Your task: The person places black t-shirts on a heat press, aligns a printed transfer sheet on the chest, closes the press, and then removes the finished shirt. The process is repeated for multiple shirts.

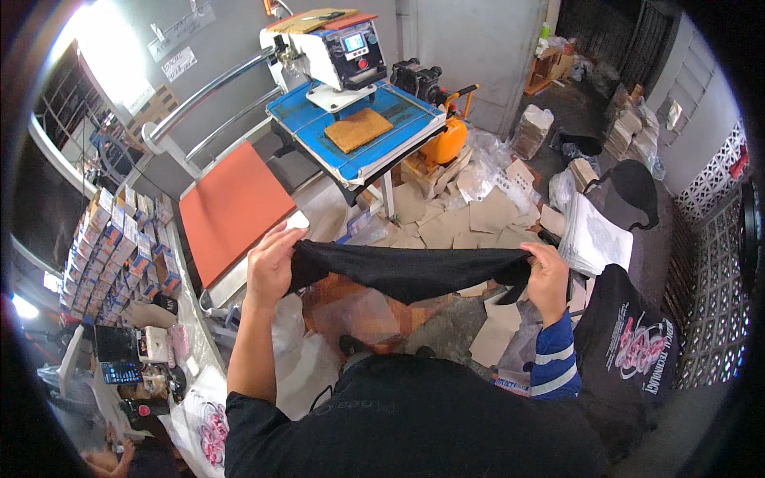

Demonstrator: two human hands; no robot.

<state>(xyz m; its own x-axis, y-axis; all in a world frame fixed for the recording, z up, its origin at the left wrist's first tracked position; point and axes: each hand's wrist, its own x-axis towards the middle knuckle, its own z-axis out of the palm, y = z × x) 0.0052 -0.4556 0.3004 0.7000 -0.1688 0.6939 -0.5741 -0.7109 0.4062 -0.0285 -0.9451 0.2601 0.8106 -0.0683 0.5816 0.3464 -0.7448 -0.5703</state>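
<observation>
Stretched between my hands is a piece of black fabric point(406, 269), its top edge nearly straight and its lower part folded and sagging. My left hand point(271, 261) pinches one end beside the orange-red pad point(236, 209). At the other end, my right hand point(547, 280) grips a corner, with a short tail of cloth hanging below it. A blue sleeve with white stripes point(555, 362) covers my right wrist, while my left forearm is bare. Beyond the fabric stands a heat press point(339, 60) with a blue bed point(303, 119) bearing a brown pad point(358, 130).
Brown paper sheets point(446, 231) litter the floor. To the right are a stack of printed sheets point(596, 235) and a black shirt with a pink print point(637, 342). Several small boxes point(111, 255) are stacked left. An orange tank point(446, 142) sits beside the press. Another person's hand point(123, 458) shows lower left.
</observation>
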